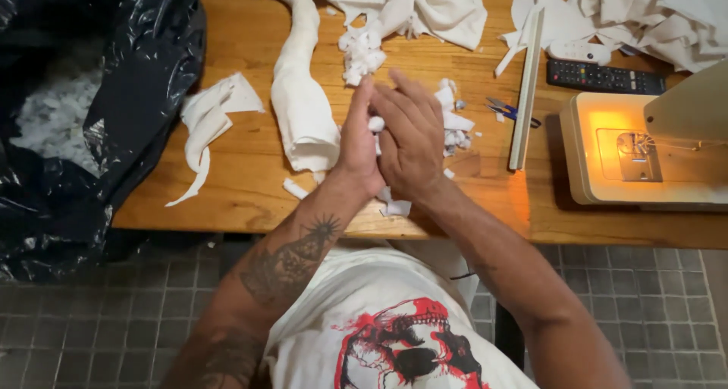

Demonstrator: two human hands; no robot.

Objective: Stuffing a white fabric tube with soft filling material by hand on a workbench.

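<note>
Left hand (358, 142) and right hand (412, 139) pressed together, palms facing, fingers nearly flat and narrow, squeezing a wad of white scraps (455, 127) between them. Wad sits on the bench (250, 199) near its front edge, bits poking out past the right hand. Long cloth strip (303, 93) just left of the left hand. Ruler (526, 93) and scissors (506, 110) to the right, then sewing machine (607, 150), remote (603, 76). Black bag (144, 78) with scraps at far left.
</note>
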